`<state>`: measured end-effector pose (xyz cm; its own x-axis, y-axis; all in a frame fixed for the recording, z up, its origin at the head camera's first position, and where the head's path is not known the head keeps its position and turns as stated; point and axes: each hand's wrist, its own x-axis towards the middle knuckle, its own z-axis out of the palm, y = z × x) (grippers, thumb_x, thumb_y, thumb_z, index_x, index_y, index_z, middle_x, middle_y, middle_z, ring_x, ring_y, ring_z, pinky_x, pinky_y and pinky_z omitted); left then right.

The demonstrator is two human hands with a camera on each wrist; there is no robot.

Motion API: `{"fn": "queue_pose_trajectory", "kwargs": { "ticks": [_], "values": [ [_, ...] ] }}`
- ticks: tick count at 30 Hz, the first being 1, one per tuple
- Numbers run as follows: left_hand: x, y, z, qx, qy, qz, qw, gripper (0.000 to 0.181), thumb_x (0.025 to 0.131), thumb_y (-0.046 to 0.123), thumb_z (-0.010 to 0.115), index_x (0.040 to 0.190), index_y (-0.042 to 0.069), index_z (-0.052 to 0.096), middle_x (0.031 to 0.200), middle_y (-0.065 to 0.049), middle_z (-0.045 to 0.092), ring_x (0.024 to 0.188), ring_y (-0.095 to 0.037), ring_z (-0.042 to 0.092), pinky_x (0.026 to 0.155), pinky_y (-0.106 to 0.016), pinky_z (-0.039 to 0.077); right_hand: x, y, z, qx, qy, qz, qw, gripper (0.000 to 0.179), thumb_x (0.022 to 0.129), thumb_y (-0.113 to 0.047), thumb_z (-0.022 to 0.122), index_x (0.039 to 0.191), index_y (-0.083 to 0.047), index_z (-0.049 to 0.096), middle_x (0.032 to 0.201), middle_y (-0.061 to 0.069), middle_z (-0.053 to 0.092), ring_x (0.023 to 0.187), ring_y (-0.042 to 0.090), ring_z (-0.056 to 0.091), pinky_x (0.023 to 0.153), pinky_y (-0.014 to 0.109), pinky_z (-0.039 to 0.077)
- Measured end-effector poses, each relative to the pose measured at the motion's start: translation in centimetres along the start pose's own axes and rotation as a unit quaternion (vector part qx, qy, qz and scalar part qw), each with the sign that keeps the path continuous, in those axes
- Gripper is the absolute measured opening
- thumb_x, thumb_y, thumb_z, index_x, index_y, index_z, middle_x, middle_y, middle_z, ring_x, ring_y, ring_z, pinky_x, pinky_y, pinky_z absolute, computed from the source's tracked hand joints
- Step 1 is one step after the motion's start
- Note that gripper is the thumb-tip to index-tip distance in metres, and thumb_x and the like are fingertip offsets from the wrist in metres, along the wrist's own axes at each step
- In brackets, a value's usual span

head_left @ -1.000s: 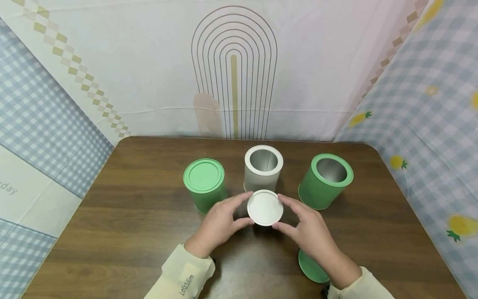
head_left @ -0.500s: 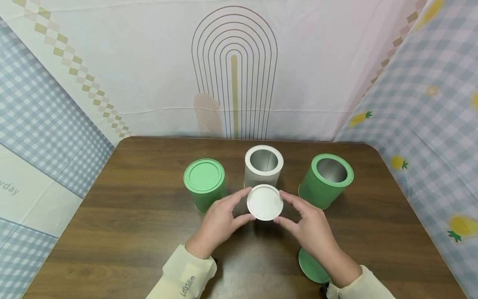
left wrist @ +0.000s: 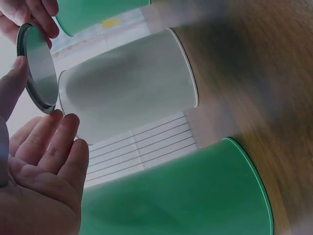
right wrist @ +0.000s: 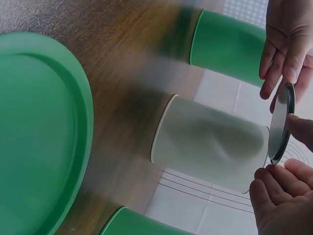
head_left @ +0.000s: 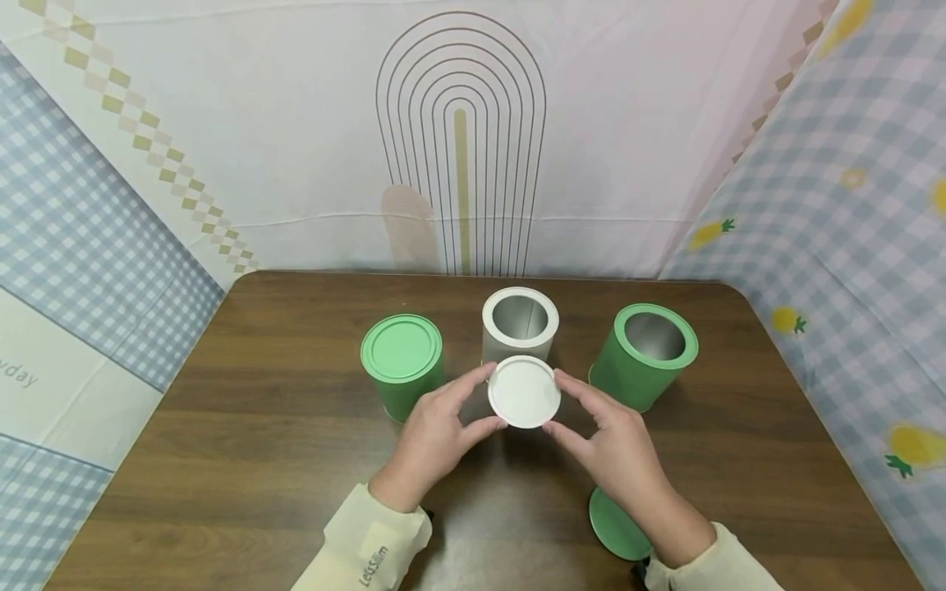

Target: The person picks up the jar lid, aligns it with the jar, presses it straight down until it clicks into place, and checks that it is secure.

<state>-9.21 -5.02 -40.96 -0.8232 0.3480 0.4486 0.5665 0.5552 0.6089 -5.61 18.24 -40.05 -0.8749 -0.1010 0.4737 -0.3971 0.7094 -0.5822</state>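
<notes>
A round white lid (head_left: 524,392) is held level above the table by both hands, just in front of an uncovered white can (head_left: 520,319). My left hand (head_left: 436,435) pinches its left edge between thumb and fingers, and my right hand (head_left: 617,443) pinches the right edge the same way. From the side, the left wrist view shows the lid (left wrist: 41,68) near the can's (left wrist: 127,83) top end. The right wrist view shows the lid (right wrist: 280,125) with fingertips at its rim.
A green can (head_left: 402,353) with its lid on stands at the left. An uncovered green can (head_left: 646,357) stands at the right. A loose green lid (head_left: 617,525) lies on the wooden table (head_left: 244,460) beneath my right forearm. A patterned cloth (head_left: 310,139) hangs behind.
Both hands have moved the white lid slightly forward and up, closer to the white can, now overlapping its lower part in the head view. The cans and green lid stay put.
</notes>
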Motion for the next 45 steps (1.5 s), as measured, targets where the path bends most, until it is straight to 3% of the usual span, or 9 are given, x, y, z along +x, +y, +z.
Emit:
{"fn": "queue_pose_trajectory", "kwargs": {
  "ticks": [11, 30, 45],
  "values": [
    [0.3, 0.1, 0.1, 0.009, 0.023, 0.019, 0.9995, 0.07, 0.072, 0.023, 0.091, 0.134, 0.007, 0.063, 0.126, -0.01, 0.069, 0.115, -0.023, 0.067, 0.092, -0.039, 0.056, 0.4, 0.0, 0.2, -0.003, -0.004, -0.009, 0.9999, 0.069, 0.066, -0.015, 0.095, 0.129, -0.005, 0.068, 0.128, 0.009, 0.068, 0.115, 0.028, 0.066, 0.091, 0.044, 0.056],
    [0.8, 0.3, -0.1, 0.012, 0.028, 0.011, 0.9995, 0.068, 0.073, 0.024, 0.09, 0.134, 0.008, 0.064, 0.125, -0.009, 0.07, 0.115, -0.021, 0.067, 0.092, -0.038, 0.056, 1.1, -0.3, 0.1, -0.008, -0.004, -0.005, 0.9999, 0.071, 0.067, -0.014, 0.094, 0.132, -0.006, 0.066, 0.13, 0.01, 0.067, 0.117, 0.029, 0.066, 0.092, 0.047, 0.055],
    [1.0, 0.5, -0.1, 0.017, 0.029, -0.004, 0.9994, 0.067, 0.076, 0.025, 0.089, 0.135, 0.008, 0.062, 0.125, -0.011, 0.07, 0.114, -0.023, 0.067, 0.091, -0.04, 0.057, 1.6, -0.2, 0.4, 0.002, 0.01, -0.035, 0.9993, 0.066, 0.068, -0.009, 0.092, 0.128, -0.004, 0.067, 0.132, 0.009, 0.066, 0.118, 0.027, 0.065, 0.091, 0.045, 0.054]
  ]
}}
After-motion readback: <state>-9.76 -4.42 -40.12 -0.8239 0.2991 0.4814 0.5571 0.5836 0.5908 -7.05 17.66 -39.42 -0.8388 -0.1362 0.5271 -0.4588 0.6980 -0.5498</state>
